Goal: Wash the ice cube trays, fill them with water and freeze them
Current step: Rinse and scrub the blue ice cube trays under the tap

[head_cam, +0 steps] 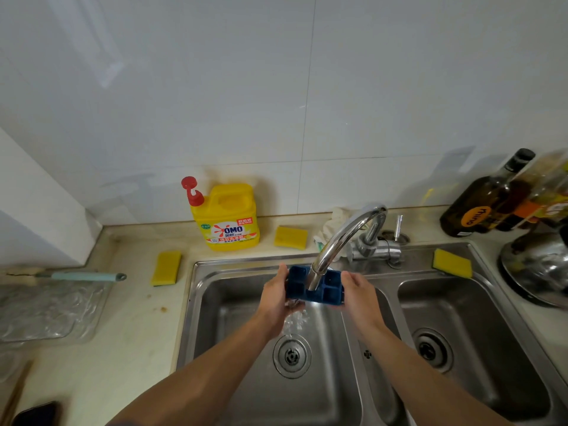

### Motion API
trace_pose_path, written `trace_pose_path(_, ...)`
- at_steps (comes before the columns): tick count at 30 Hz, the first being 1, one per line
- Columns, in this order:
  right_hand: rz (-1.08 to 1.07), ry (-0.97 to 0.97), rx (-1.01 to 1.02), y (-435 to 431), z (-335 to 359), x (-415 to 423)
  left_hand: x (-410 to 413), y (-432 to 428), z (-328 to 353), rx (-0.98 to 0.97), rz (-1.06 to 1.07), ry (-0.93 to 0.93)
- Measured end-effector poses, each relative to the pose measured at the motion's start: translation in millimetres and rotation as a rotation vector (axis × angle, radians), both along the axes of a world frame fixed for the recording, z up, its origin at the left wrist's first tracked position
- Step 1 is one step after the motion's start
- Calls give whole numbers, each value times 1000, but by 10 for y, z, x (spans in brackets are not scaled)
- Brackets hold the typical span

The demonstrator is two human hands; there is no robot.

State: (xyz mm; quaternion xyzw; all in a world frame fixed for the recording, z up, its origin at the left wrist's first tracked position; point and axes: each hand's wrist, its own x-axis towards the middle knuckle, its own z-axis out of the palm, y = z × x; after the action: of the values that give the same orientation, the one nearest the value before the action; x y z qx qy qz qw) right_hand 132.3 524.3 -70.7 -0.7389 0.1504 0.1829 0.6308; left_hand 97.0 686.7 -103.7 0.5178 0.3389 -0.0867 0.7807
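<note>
So I had the blue ice cube tray (pixel 333 295) gripped at both ends, left hand (pixel 276 298) and right hand (pixel 358 295) curled round its short edges, right under the faucet (pixel 338 241) over the left sink basin (pixel 221 302). Water (pixel 295 319) was spilling off its left corner.

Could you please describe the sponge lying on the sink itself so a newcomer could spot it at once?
Find the steel double sink and follow its back rim to the right, past the faucet. The yellow sponge lies there on the metal, behind the right basin. The left sponge and the back sponge, by the detergent bottle, lie on the beige counter.
</note>
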Motion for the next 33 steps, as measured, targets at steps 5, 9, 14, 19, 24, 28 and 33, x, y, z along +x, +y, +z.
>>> trace_pose_path(5, 73, 205, 152, 111, -111, -56, -41, 62, 9, 132, 65, -80)
trace_pose_path(9, 131, 275, 164, 191, -165, -74, -64, 133, 6, 203, 72, -133)
trace_pose_path(14, 125, 307, 213, 256, -214, -58, -88, 154, 27, 327, 78, -199)
trace_pose_path(19, 117, 269, 181, 260, -220, -6, -104, 152, 37, 335, 71, -228)
trace_pose_path(24, 103, 249, 112, 244, -219, 40, -128, 121, 20, 346, 74, -234)
trace_pose_path(28, 134, 230, 82, 200, -192, 11, -140, 85, 25, 378, 59, -240)
trace_pose_path(33, 105, 181, 12, 100, -133, 35, -162, 79, -17, 336, 9, -172)
